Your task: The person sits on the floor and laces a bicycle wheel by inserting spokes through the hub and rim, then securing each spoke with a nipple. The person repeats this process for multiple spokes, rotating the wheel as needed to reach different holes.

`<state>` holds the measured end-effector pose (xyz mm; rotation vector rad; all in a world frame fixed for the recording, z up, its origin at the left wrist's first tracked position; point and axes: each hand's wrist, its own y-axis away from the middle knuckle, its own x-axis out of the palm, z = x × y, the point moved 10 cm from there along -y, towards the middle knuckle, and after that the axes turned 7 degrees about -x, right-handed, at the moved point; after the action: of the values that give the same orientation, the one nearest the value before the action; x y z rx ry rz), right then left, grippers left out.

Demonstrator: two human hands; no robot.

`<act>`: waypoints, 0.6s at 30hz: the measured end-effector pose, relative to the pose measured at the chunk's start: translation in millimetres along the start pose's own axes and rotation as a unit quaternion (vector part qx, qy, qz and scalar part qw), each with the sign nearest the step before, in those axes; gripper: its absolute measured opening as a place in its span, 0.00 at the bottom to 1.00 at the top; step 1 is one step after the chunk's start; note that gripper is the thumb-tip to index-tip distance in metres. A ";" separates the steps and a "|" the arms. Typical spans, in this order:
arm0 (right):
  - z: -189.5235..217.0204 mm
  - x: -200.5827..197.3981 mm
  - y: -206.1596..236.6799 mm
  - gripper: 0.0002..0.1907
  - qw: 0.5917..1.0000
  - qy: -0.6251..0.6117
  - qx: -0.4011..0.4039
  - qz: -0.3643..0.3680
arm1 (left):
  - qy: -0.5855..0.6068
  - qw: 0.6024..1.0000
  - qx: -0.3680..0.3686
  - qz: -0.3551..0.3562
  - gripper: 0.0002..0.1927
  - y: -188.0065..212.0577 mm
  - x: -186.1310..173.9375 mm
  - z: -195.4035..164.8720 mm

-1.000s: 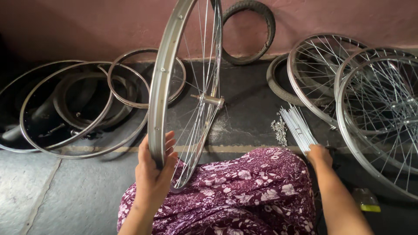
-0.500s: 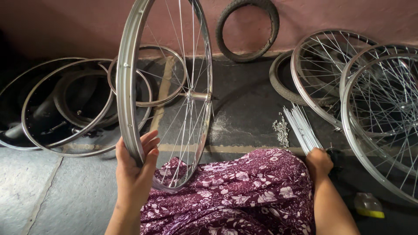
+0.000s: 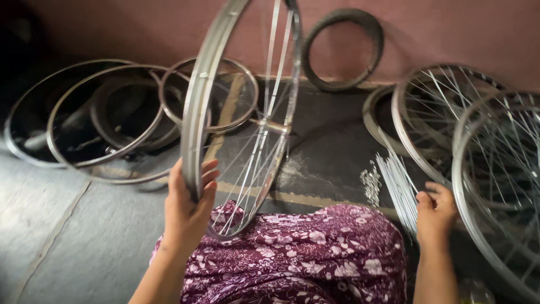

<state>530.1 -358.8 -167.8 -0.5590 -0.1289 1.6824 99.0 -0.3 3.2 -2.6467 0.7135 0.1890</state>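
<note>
A spoked steel bicycle wheel [image 3: 205, 95] stands upright on my lap, its hub [image 3: 274, 127] near the middle of the view. My left hand [image 3: 188, 211] grips the near side of its rim, fingers wrapped over the edge. My right hand [image 3: 436, 211] reaches down to the floor at my right and touches a bundle of loose silver spokes [image 3: 396, 188]; whether it holds any is unclear. A small heap of spoke nipples [image 3: 370, 184] lies just left of the bundle. My lap is covered by purple floral cloth [image 3: 315, 253].
Several bare rims [image 3: 107, 121] lie stacked on the floor at left. Two spoked wheels [image 3: 484, 157] lean at right. A black tyre [image 3: 343, 50] rests against the pink wall. The floor is grey stone.
The wheel has turned in my left hand, showing more of its edge again. My right hand has moved up onto the spoke bundle.
</note>
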 end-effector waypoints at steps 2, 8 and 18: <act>13.8 33.7 -18.6 0.12 0.973 -0.224 0.037 0.047 | -0.021 0.999 -0.016 -0.019 0.31 -3.1 0.7 3.1; 108.2 119.5 -51.0 0.14 0.804 -0.567 0.065 0.170 | -0.016 0.999 0.010 -0.042 0.28 -14.1 -7.2 -2.9; 107.7 174.0 -9.9 0.12 0.865 -0.487 -0.082 0.090 | -0.032 0.995 -0.055 -0.071 0.29 -34.2 -55.0 29.7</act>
<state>477.8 -166.6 -119.8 0.2242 -0.9811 2.0110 68.2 63.9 0.0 -2.7685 0.5050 0.2797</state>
